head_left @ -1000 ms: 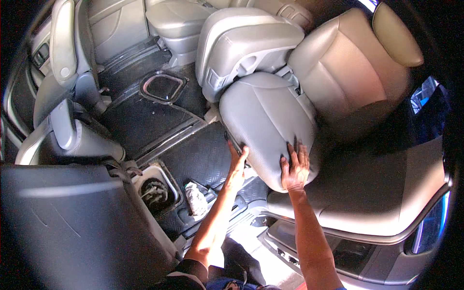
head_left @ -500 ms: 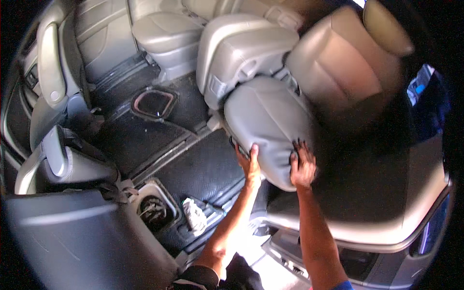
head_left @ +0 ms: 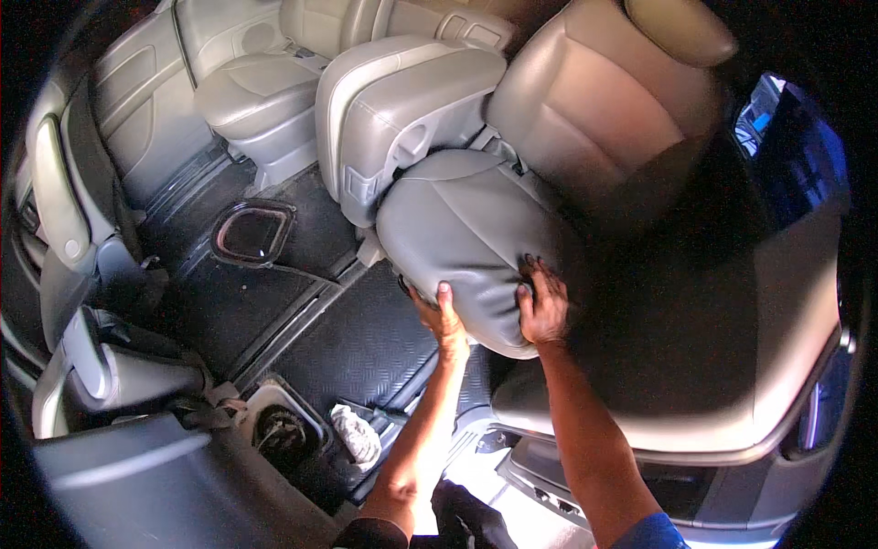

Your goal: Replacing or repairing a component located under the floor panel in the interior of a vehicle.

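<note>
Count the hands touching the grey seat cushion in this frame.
2. The left hand grips the grey seat cushion's lower left edge; the right hand presses flat on its front, to the right. No other hands show.

One head-worn fisheye view looks steeply down into a car cabin — close over the folded grey seat cushion (head_left: 466, 242), with the black floor mat (head_left: 357, 343) below left. Forearms enter from the lower edge — straight lines bow toward the dark rim.
</note>
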### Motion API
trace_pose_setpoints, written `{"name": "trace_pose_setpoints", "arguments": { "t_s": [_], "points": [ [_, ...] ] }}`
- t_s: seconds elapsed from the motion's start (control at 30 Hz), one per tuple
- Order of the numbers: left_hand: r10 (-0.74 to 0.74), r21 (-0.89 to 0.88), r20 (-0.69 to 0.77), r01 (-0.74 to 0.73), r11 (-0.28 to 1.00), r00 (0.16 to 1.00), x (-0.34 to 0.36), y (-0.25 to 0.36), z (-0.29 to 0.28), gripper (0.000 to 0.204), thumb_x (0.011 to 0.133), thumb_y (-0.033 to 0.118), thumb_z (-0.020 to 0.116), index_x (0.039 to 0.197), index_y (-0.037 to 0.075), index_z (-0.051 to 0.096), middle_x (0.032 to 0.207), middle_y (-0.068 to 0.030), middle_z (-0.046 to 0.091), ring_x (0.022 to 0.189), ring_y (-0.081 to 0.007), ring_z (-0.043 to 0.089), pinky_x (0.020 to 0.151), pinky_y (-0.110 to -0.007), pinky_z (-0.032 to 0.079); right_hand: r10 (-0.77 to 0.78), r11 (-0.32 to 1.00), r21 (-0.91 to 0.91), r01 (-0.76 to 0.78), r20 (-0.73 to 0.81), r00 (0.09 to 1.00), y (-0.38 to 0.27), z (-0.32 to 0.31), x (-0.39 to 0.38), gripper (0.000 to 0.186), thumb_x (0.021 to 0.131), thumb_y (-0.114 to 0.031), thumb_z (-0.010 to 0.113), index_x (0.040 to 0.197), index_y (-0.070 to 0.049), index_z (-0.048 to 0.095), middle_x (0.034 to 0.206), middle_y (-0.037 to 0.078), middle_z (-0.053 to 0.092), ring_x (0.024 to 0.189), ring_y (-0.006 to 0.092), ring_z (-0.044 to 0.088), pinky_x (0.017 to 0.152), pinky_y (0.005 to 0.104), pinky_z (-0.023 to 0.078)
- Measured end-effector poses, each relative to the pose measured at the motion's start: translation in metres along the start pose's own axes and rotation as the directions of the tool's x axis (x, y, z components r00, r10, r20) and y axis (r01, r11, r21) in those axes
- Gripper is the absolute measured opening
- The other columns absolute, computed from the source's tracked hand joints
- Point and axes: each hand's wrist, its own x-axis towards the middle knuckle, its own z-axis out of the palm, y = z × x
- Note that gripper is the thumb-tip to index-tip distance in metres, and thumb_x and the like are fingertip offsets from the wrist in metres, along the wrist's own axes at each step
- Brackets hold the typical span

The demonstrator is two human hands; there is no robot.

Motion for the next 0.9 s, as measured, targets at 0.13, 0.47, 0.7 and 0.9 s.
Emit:
{"name": "trace_pose_setpoints", "arguments": {
  "t_s": [0.13,0.47,0.7,0.9],
  "points": [
    [0.023,0.166,0.131,-0.045,0.985,0.991,0.006,0.002,-0.020,0.119,0.080,0.065,0.077,0.161,0.003,0.016,0.159,-0.0277,0.031,0.143,-0.0357,0.038,0.118,-0.047,0.032,0.110,0.994,-0.016,-0.109,0.028,0.994,-0.009,-0.010,-0.016,0.048,0.095,-0.031,0.058,0.136,-0.006,0.059,0.128,0.027,0.063,0.112,0.0450,0.059,0.101,0.0526,0.044],
    [0.343,0.954,0.021,-0.121,0.274,0.939,-0.052,-0.011,-0.207,0.070,0.094,0.058,0.064,0.142,0.009,0.056,0.148,-0.0321,0.040,0.139,-0.0495,0.038,0.113,-0.060,0.033,0.076,0.997,0.013,-0.076,-0.025,0.997,0.013,-0.011,-0.018,0.047,0.097,-0.029,0.055,0.135,-0.002,0.059,0.136,0.023,0.061,0.125,0.0420,0.056,0.109,0.0501,0.039],
    [0.092,0.900,-0.416,0.424,-0.097,0.905,-0.073,-0.010,-0.289,0.116,0.074,0.087,0.060,0.164,0.035,0.008,0.163,-0.0367,0.002,0.148,-0.0607,0.001,0.110,-0.079,0.008,0.036,0.993,0.112,-0.029,-0.055,0.998,-0.003,-0.003,-0.015,0.047,0.098,-0.033,0.055,0.131,0.000,0.060,0.133,0.025,0.061,0.122,0.0432,0.058,0.108,0.0507,0.039],
    [0.175,0.947,-0.107,0.154,-0.282,0.979,-0.069,-0.025,-0.301,0.064,0.083,0.022,0.073,0.143,0.028,0.049,0.130,-0.0158,0.039,0.122,-0.0399,0.042,0.099,-0.058,0.044,-0.003,0.992,0.126,0.020,-0.134,0.991,-0.009,0.011,-0.011,0.045,0.098,-0.034,0.057,0.127,-0.001,0.063,0.126,0.026,0.064,0.116,0.0442,0.060,0.105,0.0512,0.041]
  ]
}}
